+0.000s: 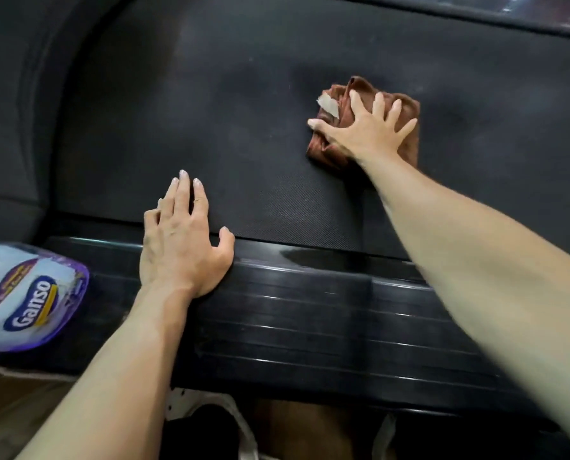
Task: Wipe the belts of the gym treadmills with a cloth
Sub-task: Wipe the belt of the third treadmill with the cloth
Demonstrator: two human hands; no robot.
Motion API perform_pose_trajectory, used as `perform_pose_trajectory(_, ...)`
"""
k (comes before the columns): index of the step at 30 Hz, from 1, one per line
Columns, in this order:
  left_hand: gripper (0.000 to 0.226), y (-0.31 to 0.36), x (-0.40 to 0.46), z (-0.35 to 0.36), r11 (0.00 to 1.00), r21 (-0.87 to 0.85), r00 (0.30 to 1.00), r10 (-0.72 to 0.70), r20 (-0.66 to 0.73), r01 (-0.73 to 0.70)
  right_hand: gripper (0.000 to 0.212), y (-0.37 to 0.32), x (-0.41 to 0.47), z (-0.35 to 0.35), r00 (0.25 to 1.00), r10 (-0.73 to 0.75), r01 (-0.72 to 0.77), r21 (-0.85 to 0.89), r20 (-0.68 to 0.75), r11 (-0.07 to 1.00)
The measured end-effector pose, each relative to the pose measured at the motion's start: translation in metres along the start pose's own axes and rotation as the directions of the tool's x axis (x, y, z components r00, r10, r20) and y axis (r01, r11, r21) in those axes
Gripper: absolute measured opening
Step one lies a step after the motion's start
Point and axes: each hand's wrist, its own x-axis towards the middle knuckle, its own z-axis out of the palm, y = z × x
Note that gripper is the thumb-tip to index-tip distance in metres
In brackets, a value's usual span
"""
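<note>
Right hand [366,131] lies spread, fingers straight, pressing a crumpled brown cloth [406,111] flat on the dark treadmill belt [243,127], toward its right half. Left hand [180,240] rests open, palm on the ribbed side rail [310,313], fingers reaching onto the belt. A plastic-wrapped package [28,297] sits at the rail's left end.

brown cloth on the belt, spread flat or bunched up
Bunched up: the brown cloth shows folds and creases under the right hand pressing it.

Black treadmill belt [243,127] under brown cloth [409,107]; wipes pack [28,293] on side rail [310,310].
</note>
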Motion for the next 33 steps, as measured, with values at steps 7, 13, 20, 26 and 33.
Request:
perform_pose_trajectory(7, 0.082, 0.000, 0.001, 0.000, 1.000, -0.004, 1.000, -0.004, 0.008, 0.004, 0.099, -0.065, -0.087, 0.038, 0.936, -0.352, 0.349, -0.074, -0.026, 0.934)
perform_pose_trajectory(13, 0.083, -0.001, 0.000, 0.001, 1.000, 0.000, 1.000, 0.001, -0.001, -0.001, 0.097, 0.002, -0.125, 0.038, 0.943, -0.324, 0.317, -0.080, -0.081, 0.945)
perform_pose_trajectory(20, 0.083, -0.002, 0.001, 0.002, 1.000, 0.006, 1.000, 0.003, 0.001, -0.003, 0.091, -0.048, -0.048, 0.033, 0.987, -0.122, 0.118, -0.038, -0.104, 0.992)
perform_pose_trajectory(26, 0.083, -0.005, 0.001, 0.004, 1.000, -0.004, 1.000, 0.005, 0.001, -0.005, 0.082, -0.091, -0.083, 0.045, 0.926, -0.372, 0.366, -0.080, -0.067, 0.927)
perform_pose_trajectory(33, 0.083, -0.003, 0.002, 0.005, 1.000, -0.021, 1.000, 0.010, -0.014, -0.010, 0.079, -0.002, -0.130, 0.046, 0.882, -0.458, 0.455, -0.049, -0.108, 0.889)
